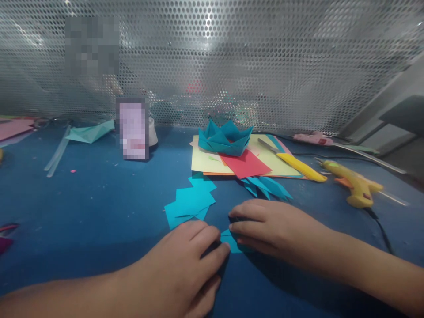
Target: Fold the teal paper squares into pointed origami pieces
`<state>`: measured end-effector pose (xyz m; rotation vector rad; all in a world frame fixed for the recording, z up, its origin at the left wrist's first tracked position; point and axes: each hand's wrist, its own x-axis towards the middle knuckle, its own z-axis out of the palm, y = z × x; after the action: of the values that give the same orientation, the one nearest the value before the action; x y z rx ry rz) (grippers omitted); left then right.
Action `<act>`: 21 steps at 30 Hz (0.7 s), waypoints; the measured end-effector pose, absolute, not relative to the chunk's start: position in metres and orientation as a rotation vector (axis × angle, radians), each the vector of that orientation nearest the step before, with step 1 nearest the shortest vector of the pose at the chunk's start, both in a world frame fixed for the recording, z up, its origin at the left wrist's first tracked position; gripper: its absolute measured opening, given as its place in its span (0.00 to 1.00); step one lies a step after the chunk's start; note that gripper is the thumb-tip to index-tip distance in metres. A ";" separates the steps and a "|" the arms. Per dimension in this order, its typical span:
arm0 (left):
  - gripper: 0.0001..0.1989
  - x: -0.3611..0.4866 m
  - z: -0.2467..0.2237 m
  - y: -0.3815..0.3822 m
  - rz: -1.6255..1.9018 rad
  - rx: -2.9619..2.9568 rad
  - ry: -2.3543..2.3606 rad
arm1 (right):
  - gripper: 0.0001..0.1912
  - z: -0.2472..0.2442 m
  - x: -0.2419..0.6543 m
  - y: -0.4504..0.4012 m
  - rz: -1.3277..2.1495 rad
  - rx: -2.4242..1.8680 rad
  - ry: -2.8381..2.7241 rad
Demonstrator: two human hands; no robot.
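Observation:
A small piece of folded blue paper (234, 245) lies on the table between my hands. My left hand (195, 260) is closed, its curled fingers at the paper's left edge. From the right, my right hand (268, 227) bends its fingers over the same piece and partly covers it; both thumbs are mostly hidden. Beyond my left hand is a loose pile of blue paper squares (192, 201). Several pointed folded blue pieces (266, 187) lie just past my right hand. Farther back, a folded blue paper ring with pointed tips (225, 138) rests on stacked coloured sheets (207, 161).
A red paper (247, 163) and a yellow utility knife (298, 165) lie on the stack. To the right are a yellow glue gun (356, 181) with a cord and a pink glue gun (313, 138). A phone (133, 128) stands back left, near clear glue sticks (58, 150). Perforated metal (208, 57) closes the back.

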<state>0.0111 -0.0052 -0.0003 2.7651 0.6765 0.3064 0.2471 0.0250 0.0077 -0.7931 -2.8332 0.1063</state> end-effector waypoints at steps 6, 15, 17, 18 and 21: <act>0.16 0.011 0.002 -0.005 0.399 2.738 0.667 | 0.12 0.011 0.251 0.027 0.149 -0.980 -2.670; 0.12 0.015 0.007 -0.007 0.270 2.790 0.673 | 0.06 0.012 0.249 0.024 0.469 -1.106 -2.739; 0.11 0.015 0.007 -0.007 0.262 2.793 0.662 | 0.07 0.013 0.249 0.026 0.509 -1.125 -2.734; 0.11 0.015 0.007 -0.007 0.264 2.793 0.662 | 0.08 0.013 0.249 0.026 0.509 -1.121 -2.737; 0.12 0.015 0.007 -0.007 0.266 2.789 0.675 | 0.10 0.012 0.250 0.026 0.382 -1.051 -2.812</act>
<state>0.0154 -0.0066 0.0069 2.7887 0.6749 0.2662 0.2501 0.0264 0.0122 -1.0508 -2.8117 0.3823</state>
